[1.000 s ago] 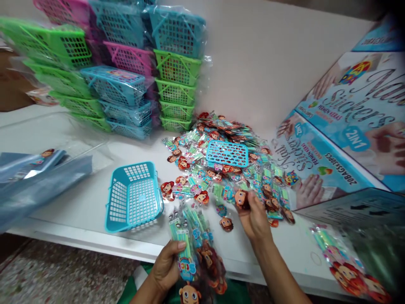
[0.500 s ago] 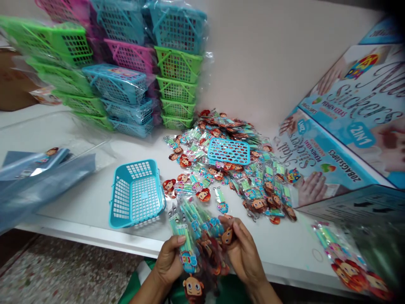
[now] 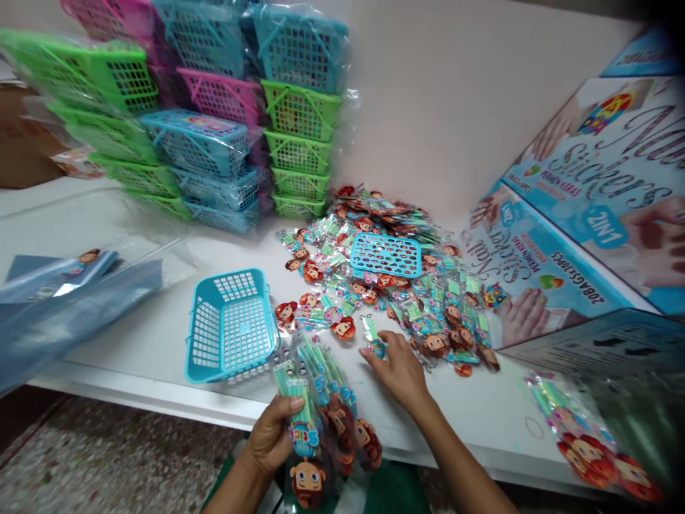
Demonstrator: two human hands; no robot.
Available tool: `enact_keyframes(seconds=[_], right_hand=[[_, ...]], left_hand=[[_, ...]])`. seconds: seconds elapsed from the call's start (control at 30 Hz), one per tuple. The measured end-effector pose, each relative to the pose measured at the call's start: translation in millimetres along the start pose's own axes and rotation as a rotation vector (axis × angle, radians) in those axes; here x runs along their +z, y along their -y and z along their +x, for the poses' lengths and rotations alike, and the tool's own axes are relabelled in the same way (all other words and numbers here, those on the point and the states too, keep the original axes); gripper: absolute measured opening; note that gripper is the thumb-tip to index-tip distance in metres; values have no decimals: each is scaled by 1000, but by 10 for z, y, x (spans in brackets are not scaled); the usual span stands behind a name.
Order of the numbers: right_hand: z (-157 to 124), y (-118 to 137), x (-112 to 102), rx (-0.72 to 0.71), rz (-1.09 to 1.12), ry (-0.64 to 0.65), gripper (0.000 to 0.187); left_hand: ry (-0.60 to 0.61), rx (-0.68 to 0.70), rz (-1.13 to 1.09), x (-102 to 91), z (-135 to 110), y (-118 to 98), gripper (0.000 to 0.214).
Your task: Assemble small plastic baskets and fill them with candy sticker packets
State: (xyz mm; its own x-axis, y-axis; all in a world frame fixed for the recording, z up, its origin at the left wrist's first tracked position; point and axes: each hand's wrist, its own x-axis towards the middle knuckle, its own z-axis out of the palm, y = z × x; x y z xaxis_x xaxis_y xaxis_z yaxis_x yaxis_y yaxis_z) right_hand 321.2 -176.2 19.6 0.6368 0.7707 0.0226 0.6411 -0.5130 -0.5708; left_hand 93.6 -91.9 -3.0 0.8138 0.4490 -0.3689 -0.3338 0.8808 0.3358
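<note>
My left hand is closed around a fanned bunch of candy-stick packets with cartoon heads, held over the table's front edge. My right hand reaches onto the white table, fingertips pinching a single loose packet at the near side of the big pile of packets. An empty blue basket lies just left of my hands. A blue basket lid rests on top of the pile.
Stacks of wrapped green, blue and pink baskets stand at the back left. Nail-sticker cartons fill the right side. Blue plastic bags lie at the left; more packets lie at the near right.
My right hand left the bunch in my left hand and reached forward to a loose packet on the table. The left hand's bunch dropped slightly lower.
</note>
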Motion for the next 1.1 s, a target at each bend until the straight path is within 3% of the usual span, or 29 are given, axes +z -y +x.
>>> enact_keyframes(seconds=[0.1,0.17,0.27,0.43,0.57,0.63,0.8,0.9,0.97,1.03,1.1], right_hand=[[134,-2,67,-62,-389,65,34],[153,-17,78,-60,-461,109,24],[157,-84,19,-37,-431,133,25],[33,-107,-130,8,-207,231,22],[-280,123,-144,83,575,490,20],[-417,251,-139,123,814,520,24],[-574,396,-135,125,878,507,31],[-623,414,-119,26,788,513,33],[-644,421,-120,-37,665,441,33],[-647,425,-146,-51,606,400,33],[-639,431,-202,-21,634,437,37]], left_hand=[[-6,4,51,14,-8,39,54],[17,-10,70,14,-9,58,55],[25,-20,83,19,0,65,54],[44,-5,61,63,15,71,49],[90,-43,28,81,7,100,51],[96,-49,19,81,-3,113,52],[103,-34,46,78,-39,120,48],[119,-26,74,62,-51,116,42],[122,-21,103,49,-51,106,38],[125,-14,141,49,-50,89,40],[137,-2,188,69,-55,72,46]])
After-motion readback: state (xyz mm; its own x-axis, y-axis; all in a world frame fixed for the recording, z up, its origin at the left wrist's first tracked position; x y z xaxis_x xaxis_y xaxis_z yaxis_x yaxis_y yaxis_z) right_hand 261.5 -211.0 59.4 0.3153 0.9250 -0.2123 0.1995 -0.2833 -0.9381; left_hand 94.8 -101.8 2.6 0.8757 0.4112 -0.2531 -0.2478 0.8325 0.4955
